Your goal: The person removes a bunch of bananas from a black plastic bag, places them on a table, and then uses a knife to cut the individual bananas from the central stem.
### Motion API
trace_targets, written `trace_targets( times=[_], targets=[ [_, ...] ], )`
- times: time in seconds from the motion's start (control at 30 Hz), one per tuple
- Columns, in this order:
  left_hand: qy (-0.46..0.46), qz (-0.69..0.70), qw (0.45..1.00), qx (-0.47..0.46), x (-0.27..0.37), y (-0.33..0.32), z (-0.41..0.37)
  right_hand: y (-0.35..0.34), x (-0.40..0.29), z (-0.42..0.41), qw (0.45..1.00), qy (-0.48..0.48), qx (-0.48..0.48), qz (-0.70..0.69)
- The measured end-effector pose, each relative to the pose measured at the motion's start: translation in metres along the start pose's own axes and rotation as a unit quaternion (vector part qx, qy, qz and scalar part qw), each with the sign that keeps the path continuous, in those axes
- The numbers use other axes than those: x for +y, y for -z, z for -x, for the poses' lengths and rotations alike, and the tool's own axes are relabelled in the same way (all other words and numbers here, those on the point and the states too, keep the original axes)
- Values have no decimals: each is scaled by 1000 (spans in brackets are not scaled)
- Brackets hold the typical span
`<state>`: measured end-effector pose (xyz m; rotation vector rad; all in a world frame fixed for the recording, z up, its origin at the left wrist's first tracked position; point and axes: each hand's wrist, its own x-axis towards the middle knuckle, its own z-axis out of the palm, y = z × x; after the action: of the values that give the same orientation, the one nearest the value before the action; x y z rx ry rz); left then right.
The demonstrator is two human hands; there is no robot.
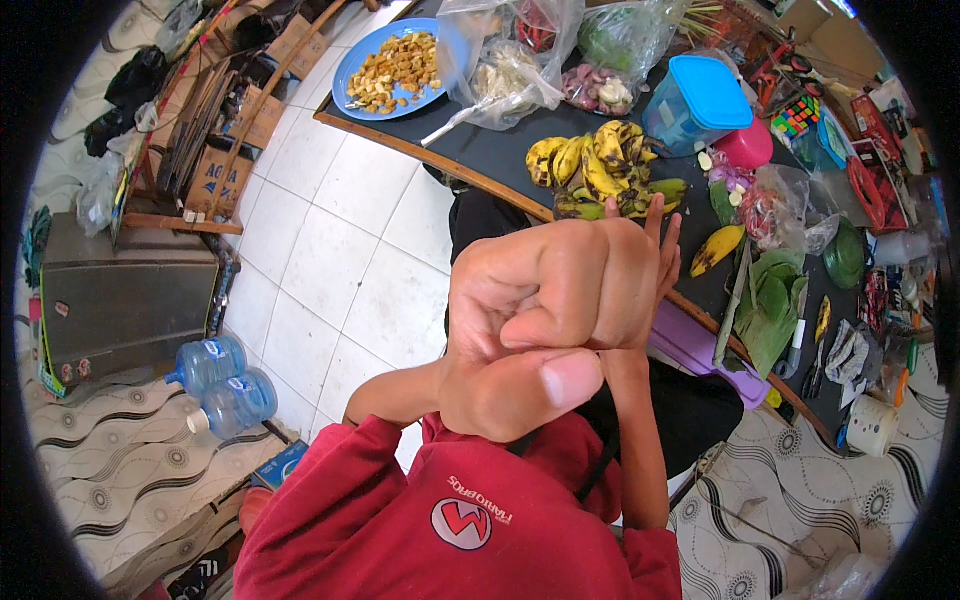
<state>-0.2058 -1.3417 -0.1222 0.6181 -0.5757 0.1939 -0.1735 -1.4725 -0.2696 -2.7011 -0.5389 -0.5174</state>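
Observation:
My left hand [547, 315] is a closed fist close to the camera, thumb laid below the curled fingers. Nothing shows in it. Behind it, largely hidden, my right hand [664, 244] has its visible fingers extended and apart. Whether the two hands touch is hard to tell. Just past the fingertips, a bunch of ripe, dark-spotted bananas [596, 165] lies on the dark tabletop [495, 161] with a wooden edge. A single banana [718, 250] and a bundle of green leaves [772, 307] lie to the right of my right hand.
A blue plate [345, 71] of brown-and-cream chunks sits at the table's far left. Plastic bags [510, 79] and a blue-lidded container [701, 105] stand farther back. A marker-like white item [797, 337] lies right. Water bottles [240, 401] and cardboard boxes [217, 180] occupy the left side.

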Motion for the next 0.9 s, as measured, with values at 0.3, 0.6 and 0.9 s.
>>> trace_targets(
  times=[0.3,0.6,0.9],
  targets=[
    [16,-3,1000,10,3,-4,2,-2,0,1,1000,-5,-6,13],
    [10,-15,1000,-4,4,-2,3,-1,0,0,1000,-2,-5,9],
    [15,-33,999,-1,5,-1,3,-6,1,1,1000,-3,-1,18]
  ],
)
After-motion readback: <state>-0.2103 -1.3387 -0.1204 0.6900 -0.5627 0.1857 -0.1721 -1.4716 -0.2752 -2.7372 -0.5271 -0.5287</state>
